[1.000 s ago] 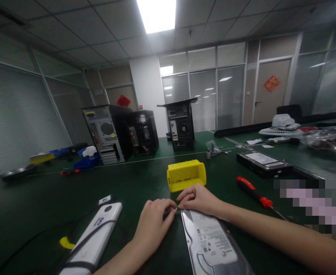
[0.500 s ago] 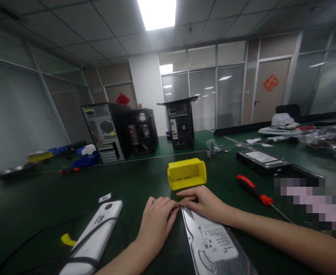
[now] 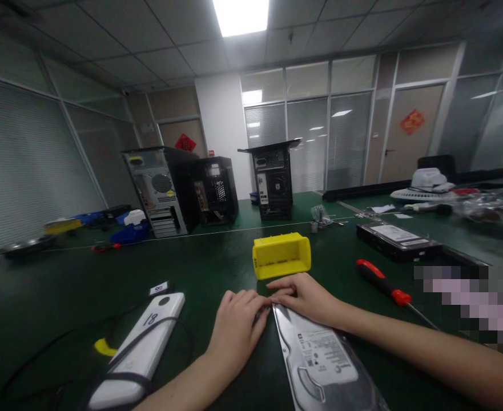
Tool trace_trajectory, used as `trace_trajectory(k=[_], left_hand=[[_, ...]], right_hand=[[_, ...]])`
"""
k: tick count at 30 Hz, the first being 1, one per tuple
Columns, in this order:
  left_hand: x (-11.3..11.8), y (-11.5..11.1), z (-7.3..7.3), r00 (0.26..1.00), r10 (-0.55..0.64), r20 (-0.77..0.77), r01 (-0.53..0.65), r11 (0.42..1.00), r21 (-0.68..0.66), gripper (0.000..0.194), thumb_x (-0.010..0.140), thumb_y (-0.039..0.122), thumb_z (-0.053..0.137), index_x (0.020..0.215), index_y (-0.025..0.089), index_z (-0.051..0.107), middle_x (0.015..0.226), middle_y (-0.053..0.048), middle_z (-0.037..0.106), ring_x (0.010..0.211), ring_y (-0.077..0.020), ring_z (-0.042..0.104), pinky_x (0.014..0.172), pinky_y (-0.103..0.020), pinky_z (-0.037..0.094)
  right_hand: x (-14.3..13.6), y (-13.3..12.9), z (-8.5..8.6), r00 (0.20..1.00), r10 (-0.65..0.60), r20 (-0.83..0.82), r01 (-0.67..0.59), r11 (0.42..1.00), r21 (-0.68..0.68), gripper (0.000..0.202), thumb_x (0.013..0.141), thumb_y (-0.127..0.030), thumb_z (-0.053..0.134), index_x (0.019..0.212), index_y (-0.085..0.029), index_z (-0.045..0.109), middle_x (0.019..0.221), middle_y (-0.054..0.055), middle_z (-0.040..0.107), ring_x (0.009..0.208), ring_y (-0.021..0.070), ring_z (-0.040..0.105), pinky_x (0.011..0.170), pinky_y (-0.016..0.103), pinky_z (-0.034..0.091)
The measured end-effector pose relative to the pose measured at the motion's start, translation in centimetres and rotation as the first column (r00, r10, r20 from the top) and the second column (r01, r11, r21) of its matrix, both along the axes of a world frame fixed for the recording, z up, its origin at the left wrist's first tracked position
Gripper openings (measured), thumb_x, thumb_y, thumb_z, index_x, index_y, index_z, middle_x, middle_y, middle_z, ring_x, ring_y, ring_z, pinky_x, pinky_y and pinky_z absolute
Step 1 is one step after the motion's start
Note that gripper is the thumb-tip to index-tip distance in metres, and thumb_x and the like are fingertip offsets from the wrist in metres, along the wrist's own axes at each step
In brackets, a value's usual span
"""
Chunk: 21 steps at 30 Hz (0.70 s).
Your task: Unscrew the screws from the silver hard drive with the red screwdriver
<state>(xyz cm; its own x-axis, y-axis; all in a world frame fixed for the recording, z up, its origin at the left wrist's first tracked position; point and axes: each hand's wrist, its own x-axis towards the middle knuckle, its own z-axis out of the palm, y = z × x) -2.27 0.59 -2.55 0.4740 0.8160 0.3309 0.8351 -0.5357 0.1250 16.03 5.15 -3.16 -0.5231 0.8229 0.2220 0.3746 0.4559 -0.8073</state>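
A silver hard drive with a white label lies flat on the green table in front of me. At its far left corner my left hand has its fingers curled, thumb and fingertips drawn together. My right hand rests over the drive's far end, with its fingertips pinched at the same corner and meeting those of the left. Whatever is between the fingertips is too small or hidden to make out. Just beyond the hands, a yellow plastic bin lies with its opening towards me.
On the left is a white power bank marked 18, wrapped by a black cable. A red-and-black screwdriver and another hard drive lie to the right. Several computer cases, including a black computer case, stand at the back.
The view has shifted slightly. Both hands stay at the drive's far left corner, with only small movements of the fingers. The drive has not visibly moved on the table.
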Motion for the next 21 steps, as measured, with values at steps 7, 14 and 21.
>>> trace_trajectory(k=[7, 14, 21], left_hand=[[0.2, 0.0, -0.1, 0.998, 0.049, 0.05, -0.048, 0.999, -0.022, 0.02, 0.087, 0.018, 0.044, 0.091, 0.023, 0.062, 0.087, 0.0, 0.062, 0.085, -0.018, 0.054, 0.072, -0.03, 0.034], [0.2, -0.1, -0.1, 0.997, 0.056, 0.062, -0.054, 0.998, -0.034, 0.019, 0.086, 0.017, 0.044, 0.091, 0.023, 0.061, 0.086, 0.001, 0.062, 0.084, -0.0179, 0.054, 0.072, -0.03, 0.034], [0.1, 0.0, -0.1, 0.996, 0.041, 0.075, -0.039, 0.999, -0.032, 0.019, 0.086, 0.017, 0.044, 0.092, 0.023, 0.061, 0.086, 0.001, 0.061, 0.083, -0.0182, 0.053, 0.071, -0.03, 0.034]], right_hand=[[-0.8, -0.2, 0.3, 0.996, -0.064, 0.067, 0.06, 0.996, 0.059, 0.042, 0.08, -0.026, 0.054, 0.117, -0.007, 0.059, 0.09, 0.011, 0.072, 0.094, 0.0211, 0.065, 0.089, 0.033, 0.045], [-0.7, -0.3, 0.2, 0.998, -0.045, 0.037, 0.044, 0.999, 0.027, 0.04, 0.079, -0.023, 0.054, 0.116, -0.008, 0.059, 0.09, 0.01, 0.072, 0.092, 0.0194, 0.066, 0.088, 0.031, 0.046], [-0.8, 0.7, 0.0, 0.998, -0.046, -0.048, 0.041, 0.993, -0.108, 0.031, 0.074, -0.02, 0.059, 0.102, -0.006, 0.064, 0.084, 0.011, 0.072, 0.08, 0.0189, 0.068, 0.076, 0.03, 0.05]])
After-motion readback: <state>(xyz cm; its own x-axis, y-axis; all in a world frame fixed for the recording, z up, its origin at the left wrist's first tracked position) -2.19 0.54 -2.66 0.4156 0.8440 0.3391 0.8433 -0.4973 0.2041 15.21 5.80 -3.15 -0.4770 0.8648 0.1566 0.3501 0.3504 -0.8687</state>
